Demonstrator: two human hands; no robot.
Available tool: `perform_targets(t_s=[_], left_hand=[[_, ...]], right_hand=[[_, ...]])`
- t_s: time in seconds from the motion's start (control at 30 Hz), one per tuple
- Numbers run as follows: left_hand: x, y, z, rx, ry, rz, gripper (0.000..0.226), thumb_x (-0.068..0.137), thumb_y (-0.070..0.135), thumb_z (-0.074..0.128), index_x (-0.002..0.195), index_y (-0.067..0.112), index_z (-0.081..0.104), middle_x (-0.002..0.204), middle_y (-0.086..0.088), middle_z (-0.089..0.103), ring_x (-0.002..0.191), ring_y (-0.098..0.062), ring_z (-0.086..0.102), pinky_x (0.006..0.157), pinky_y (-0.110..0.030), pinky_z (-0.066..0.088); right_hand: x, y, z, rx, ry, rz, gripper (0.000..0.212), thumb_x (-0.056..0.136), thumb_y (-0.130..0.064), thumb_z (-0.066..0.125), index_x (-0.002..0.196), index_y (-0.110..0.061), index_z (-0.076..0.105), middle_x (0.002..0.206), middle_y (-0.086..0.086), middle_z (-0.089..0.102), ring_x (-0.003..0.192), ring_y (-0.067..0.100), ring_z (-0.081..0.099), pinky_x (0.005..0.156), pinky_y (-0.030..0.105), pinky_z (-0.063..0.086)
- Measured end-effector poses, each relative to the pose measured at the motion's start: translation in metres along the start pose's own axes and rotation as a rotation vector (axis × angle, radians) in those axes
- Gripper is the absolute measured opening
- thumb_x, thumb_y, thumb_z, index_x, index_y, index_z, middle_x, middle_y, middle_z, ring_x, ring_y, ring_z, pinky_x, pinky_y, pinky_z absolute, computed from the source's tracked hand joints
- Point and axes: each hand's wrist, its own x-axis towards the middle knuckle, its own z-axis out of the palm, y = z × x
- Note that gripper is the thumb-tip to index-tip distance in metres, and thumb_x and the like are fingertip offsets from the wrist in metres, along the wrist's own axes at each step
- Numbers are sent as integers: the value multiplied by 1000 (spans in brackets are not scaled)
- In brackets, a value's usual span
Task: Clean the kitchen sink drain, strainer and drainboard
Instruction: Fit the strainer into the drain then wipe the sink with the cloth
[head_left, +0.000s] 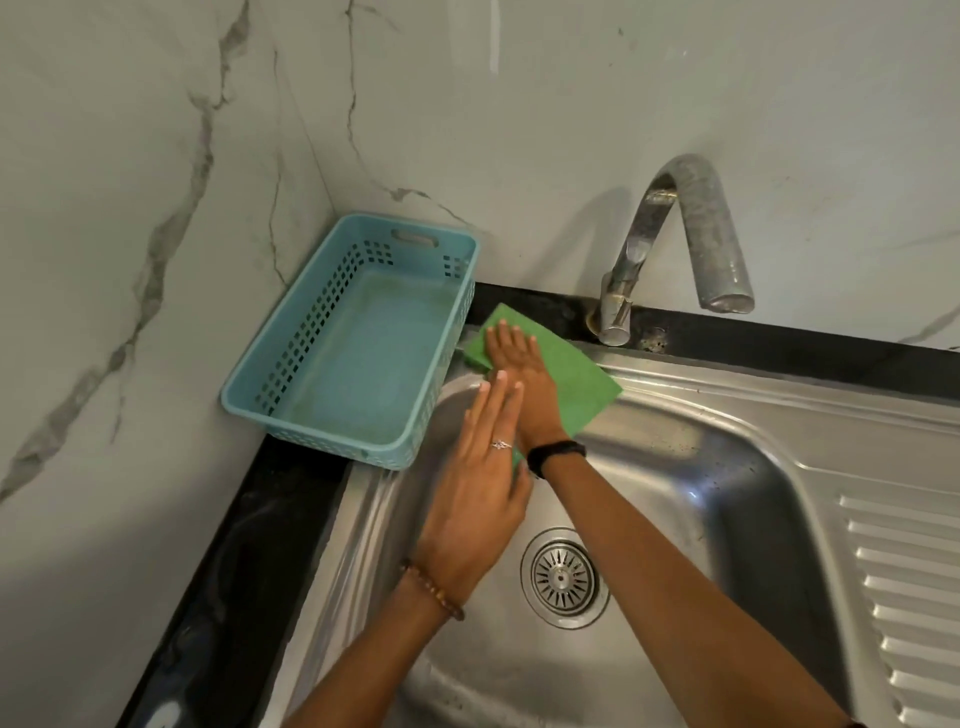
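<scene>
The stainless steel sink (675, 467) fills most of what I can see from here, its basin set into a black countertop (249, 545) against a marble-patterned wall (156, 156). To the right of the basin runs the ribbed drainboard (914, 597), hard and fixed, and probably slick when wet; there is nothing to lift there, only grooves to wipe along.

A blue plastic basket (363, 332) sits on the counter in the corner, just beside the basin's left rim. It has slotted walls and a handle cut-out, and holds nothing I can make out beyond a dull film on its floor. It looks light, so I judge a nudge would slide it.

The curved metal tap (691, 228) stands behind the basin, with no water running.

A green cleaning cloth (576, 384) lies draped over the back left corner of the sink rim. It looks thin, soft and limp, so I judge it works best pressed flat under a palm, not pinched. The right hand (519, 374) does just that, fingers straight and spread on the cloth. The left hand (478, 483) is flat too, fingers straight, lying partly over the right wrist; it grips nothing.

The round metal strainer (563, 577) sits in the drain at the basin floor, slotted and seated, apart from both hands.
</scene>
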Motion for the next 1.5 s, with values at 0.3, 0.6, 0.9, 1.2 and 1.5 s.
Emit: perform_targets(t_s=[0.3,0.6,0.9,1.2,1.5], left_hand=[[58,-42,36,186,-36,-169,96,76,-6,49,140,17,-18,154,-3,-18,138,-11,-21,114,-24,-2],[75,-67,42,424,-253,-205,103,76,14,60,144,7,-17,154,-12,-21,142,-24,-18,107,-32,-17],[75,-69,41,403,-304,-192,115,72,26,68,142,7,-21,152,-14,-25,141,-24,-23,106,-33,-21],[79,-70,44,462,-333,-189,112,75,36,62,142,6,-22,151,-16,-27,140,-26,-24,105,-37,-22],[77,-72,45,456,-331,-178,114,72,24,64,141,10,-26,149,-15,-31,138,-26,-28,104,-37,-22]], right_hand=[[2,13,-6,0,285,-13,19,84,-10,56,100,-9,66,101,11,64,91,28,60,75,36,46],[-51,85,-44,-103,206,39,35,70,12,64,102,-2,65,99,17,64,85,35,60,69,40,50],[-70,109,-56,-137,130,269,33,80,10,56,111,1,63,105,17,61,94,36,54,67,44,48],[-13,22,-26,-28,156,24,30,85,0,50,113,-2,61,110,16,61,107,32,54,83,39,46],[-63,102,-42,-48,162,172,38,83,-1,56,121,-7,59,119,14,57,111,33,53,80,41,50]])
